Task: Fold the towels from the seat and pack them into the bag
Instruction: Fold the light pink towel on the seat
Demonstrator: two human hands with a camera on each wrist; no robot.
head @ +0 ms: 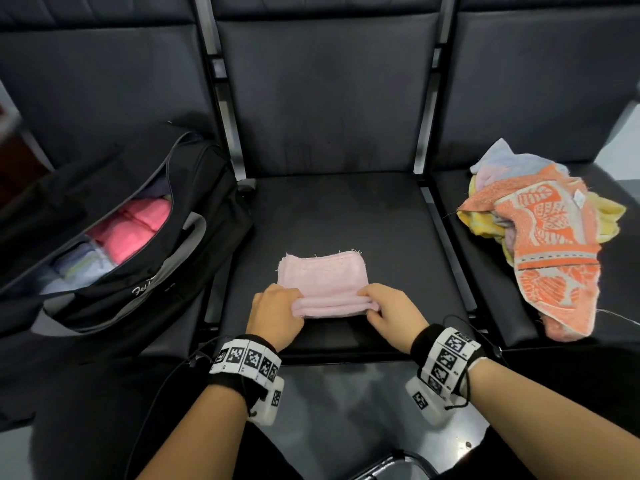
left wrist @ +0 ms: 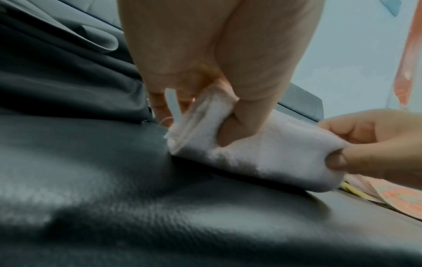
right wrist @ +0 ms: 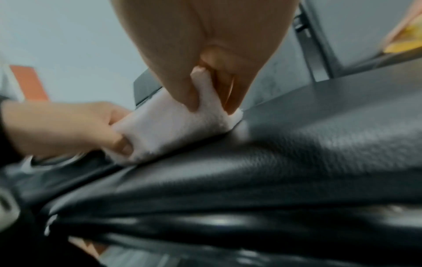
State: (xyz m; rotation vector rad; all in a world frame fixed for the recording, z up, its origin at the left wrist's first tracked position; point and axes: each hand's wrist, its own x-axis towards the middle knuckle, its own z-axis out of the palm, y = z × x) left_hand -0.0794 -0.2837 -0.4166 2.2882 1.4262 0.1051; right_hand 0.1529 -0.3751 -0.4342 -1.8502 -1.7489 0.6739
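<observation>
**Pink towel halfway folded on the middle seat**

Closest to the camera were the two wrists with the checkered marker bands (head: 245,360), and just past them both hands were on the pink towel (head: 323,278). The left hand (head: 275,315) pinched the towel's near left corner, thumb on top and fingers curled underneath, and the right hand (head: 393,315) did the same at the near right corner. The wrist views showed it well: each thumb pressed into the thick folded roll of cloth. The towel sat near the front edge of the middle seat (head: 332,209), already folded into a small rectangle, with its near edge lifted a bit.

On the left seat the black bag (head: 194,216) lay unzipped, with folded towels (head: 138,226) packed inside, a bright pink one and some pale ones. Over on the right seat was a loose pile of unfolded towels (head: 550,233), an orange patterned one on top, with yellow and light blue ones under it.
</observation>
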